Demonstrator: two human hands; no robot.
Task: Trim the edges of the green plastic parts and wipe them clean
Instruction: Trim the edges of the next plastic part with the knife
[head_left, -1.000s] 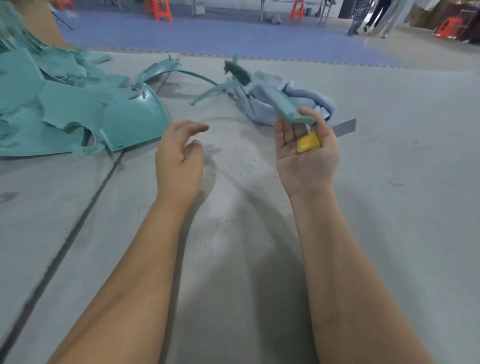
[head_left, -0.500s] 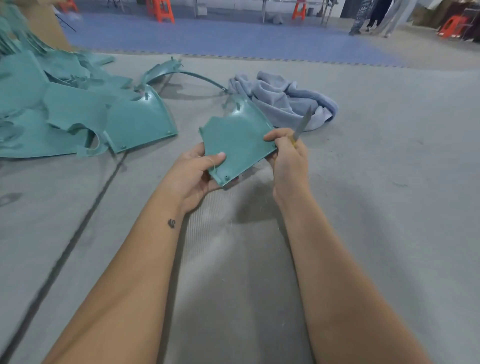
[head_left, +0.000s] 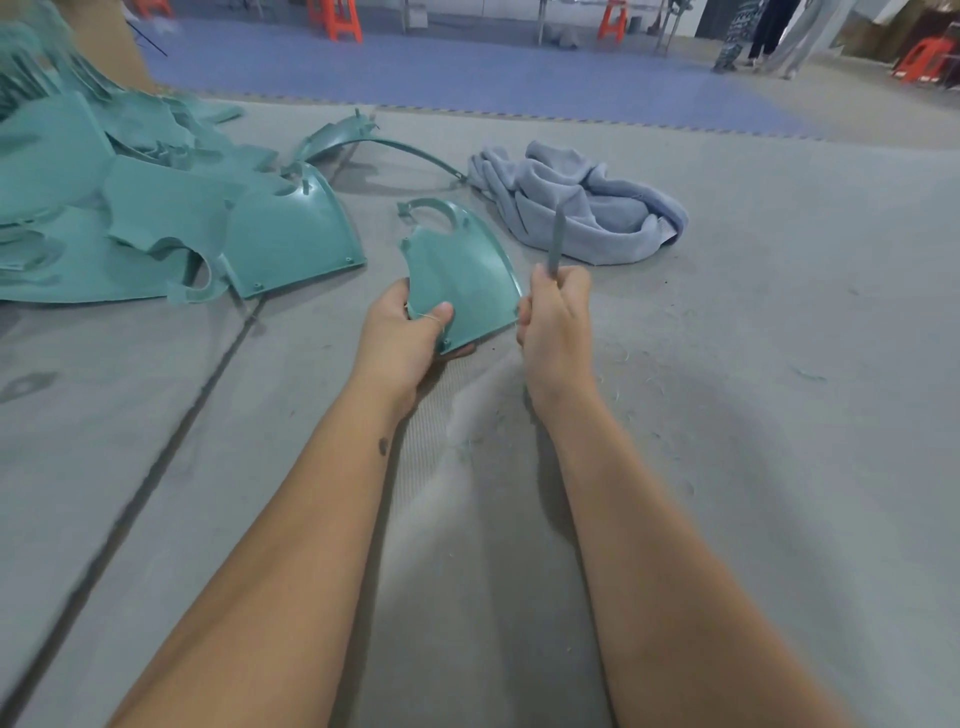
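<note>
My left hand (head_left: 402, 332) grips the near left corner of a curved green plastic part (head_left: 462, 275), thumb on top, holding it just above the grey mat. My right hand (head_left: 553, 317) is wrapped around a knife handle, and the grey blade (head_left: 557, 241) points up and away beside the part's right edge. The handle is hidden inside my fist. A crumpled grey-blue cloth (head_left: 582, 205) lies just beyond the part and the blade.
A heap of green plastic parts (head_left: 130, 218) covers the mat at the left, with a thin curved green piece (head_left: 374, 140) behind it. Plastic shavings (head_left: 623, 374) litter the grey mat (head_left: 779, 415). Orange stools (head_left: 337, 21) and standing people (head_left: 769, 36) are far back.
A second ago my right hand alone held the part and a yellow-handled knife. My left hand took the part's corner, and my right fist closed on the knife with the blade raised beside the edge.
</note>
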